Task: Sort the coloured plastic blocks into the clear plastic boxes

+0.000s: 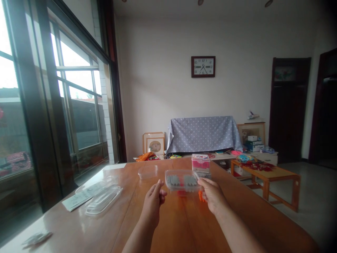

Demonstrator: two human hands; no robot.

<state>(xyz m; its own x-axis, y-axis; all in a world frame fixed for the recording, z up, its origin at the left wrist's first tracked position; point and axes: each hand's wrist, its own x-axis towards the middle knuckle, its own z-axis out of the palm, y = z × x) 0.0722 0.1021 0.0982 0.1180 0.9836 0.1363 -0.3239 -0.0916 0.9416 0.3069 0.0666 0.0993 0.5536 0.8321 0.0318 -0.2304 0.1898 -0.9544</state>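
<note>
A clear plastic container point(170, 187) with dark grey pieces and something red inside stands on the table in front of my hands. My left hand point(154, 199) is closed just short of its left corner, thumb against the fingers; what it pinches, if anything, is too small to make out. By the container's right end is my right hand point(212, 194), also closed. A thin pale piece point(196, 175) shows at its fingertips; whether this belongs to the container I cannot tell. Something bright orange point(202, 196) shows beside the palm, partly hidden.
Behind stand a pink-and-white box point(200, 163) and an empty clear tub point(147, 172). Clear plastic lids point(104, 201) and a folded paper point(79, 200) lie left on the wooden table point(173, 228), a small packet point(37, 239) nearer. A low bench point(279, 177) stands at right.
</note>
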